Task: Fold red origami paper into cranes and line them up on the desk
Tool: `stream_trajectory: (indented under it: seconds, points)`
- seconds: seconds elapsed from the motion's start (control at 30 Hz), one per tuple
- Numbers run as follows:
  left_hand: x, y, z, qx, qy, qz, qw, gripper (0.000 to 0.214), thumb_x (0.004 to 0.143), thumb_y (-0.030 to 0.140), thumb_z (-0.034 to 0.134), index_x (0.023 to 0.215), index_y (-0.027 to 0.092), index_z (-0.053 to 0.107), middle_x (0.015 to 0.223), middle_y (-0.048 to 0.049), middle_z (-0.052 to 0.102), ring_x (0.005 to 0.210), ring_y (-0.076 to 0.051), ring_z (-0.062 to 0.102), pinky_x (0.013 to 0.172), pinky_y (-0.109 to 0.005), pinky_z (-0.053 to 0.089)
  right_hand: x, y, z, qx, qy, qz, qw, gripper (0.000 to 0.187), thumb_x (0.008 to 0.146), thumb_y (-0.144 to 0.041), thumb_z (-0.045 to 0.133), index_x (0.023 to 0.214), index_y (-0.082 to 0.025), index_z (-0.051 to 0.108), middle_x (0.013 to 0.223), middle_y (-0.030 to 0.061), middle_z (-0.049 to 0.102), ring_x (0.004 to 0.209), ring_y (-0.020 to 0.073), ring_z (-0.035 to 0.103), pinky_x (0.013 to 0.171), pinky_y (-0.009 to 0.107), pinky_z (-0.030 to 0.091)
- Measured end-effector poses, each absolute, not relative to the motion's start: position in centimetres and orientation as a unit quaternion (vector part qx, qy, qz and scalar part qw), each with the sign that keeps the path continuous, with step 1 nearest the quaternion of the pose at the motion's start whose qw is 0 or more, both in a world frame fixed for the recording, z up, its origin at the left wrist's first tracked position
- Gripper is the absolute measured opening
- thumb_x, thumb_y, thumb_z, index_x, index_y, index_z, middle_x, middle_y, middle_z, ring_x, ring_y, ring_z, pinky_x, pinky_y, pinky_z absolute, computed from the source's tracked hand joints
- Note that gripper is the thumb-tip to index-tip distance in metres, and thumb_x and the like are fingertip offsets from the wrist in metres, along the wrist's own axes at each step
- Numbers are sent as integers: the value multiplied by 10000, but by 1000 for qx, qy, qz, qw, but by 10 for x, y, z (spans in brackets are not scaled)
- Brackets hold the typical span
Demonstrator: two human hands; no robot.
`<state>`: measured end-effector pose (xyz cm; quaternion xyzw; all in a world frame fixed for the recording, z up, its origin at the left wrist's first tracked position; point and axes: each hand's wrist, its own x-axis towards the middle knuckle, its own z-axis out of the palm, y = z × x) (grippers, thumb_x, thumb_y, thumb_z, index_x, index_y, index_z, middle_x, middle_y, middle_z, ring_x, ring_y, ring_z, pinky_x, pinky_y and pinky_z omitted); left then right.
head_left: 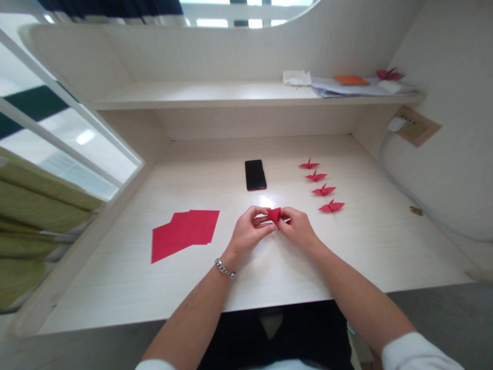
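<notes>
A small folded piece of red paper (275, 215) is held just above the desk, between my two hands. My left hand (252, 226) pinches its left side, thumb below and fingers behind. On the right side, my right hand (295, 223) grips it between thumb and fingertips. The paper has a triangular face toward me; its back is hidden by my fingers. To the right, several red paper cranes (323, 190) stand in a slanting row. Flat red paper sheets (185, 229) overlap on the desk, left of my left hand.
A black phone (255, 174) lies behind my hands on the pale desk (215, 169). Above it, a shelf (200, 92) carries papers (331, 87), an orange piece (352, 80) and a dark red folded paper (390, 74). A white cable (400, 187) runs down the right wall from a socket (419, 126).
</notes>
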<state>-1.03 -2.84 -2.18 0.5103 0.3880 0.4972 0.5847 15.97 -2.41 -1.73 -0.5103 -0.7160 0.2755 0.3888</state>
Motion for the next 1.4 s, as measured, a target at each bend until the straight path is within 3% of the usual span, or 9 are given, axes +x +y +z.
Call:
stream_trajectory:
  seconds: [0.13,0.27,0.5,0.77,1.2,1.4]
  points:
    - [-11,-26,-16,392,390,516,654,390,761,321,743,1082,150,602,1071,-131,689,975,-234,681,894,-433,542,160,-28,-15,-487,-751,173,412,163,841,-156,549,923,-201,683,855,48,702,765,171,640,685,266,499]
    - [-13,-25,-11,372,382,483,694,334,784,381,715,964,102,685,915,-121,718,897,-217,689,881,-411,546,157,-34,-12,-448,-791,128,397,204,880,-161,520,992,-208,684,961,76,708,931,205,639,842,325,497]
    - [-18,-25,-9,381,369,481,698,335,713,333,788,934,92,714,909,-120,727,884,-223,691,876,-415,543,155,-32,-6,-461,-686,305,473,164,815,-190,584,919,-216,708,906,50,712,821,181,660,676,285,532]
    - [-19,-23,-13,387,369,469,703,360,742,350,765,985,94,696,933,-128,730,868,-208,694,876,-406,537,158,-25,-5,-462,-619,443,456,147,765,-265,653,863,-185,728,849,56,731,786,186,674,683,298,537]
    - [-17,-25,-13,420,360,470,688,348,734,324,773,1005,119,702,953,-109,721,884,-204,683,865,-381,545,149,-29,-10,-478,-612,379,503,125,742,-228,650,838,-195,721,877,48,693,803,177,647,704,287,533]
    - [-17,-23,-14,384,385,461,702,355,775,418,722,969,121,694,927,-114,714,836,-186,682,810,-345,550,147,-28,-12,-497,-601,406,476,120,759,-230,618,823,-179,705,812,43,709,734,177,647,673,291,526]
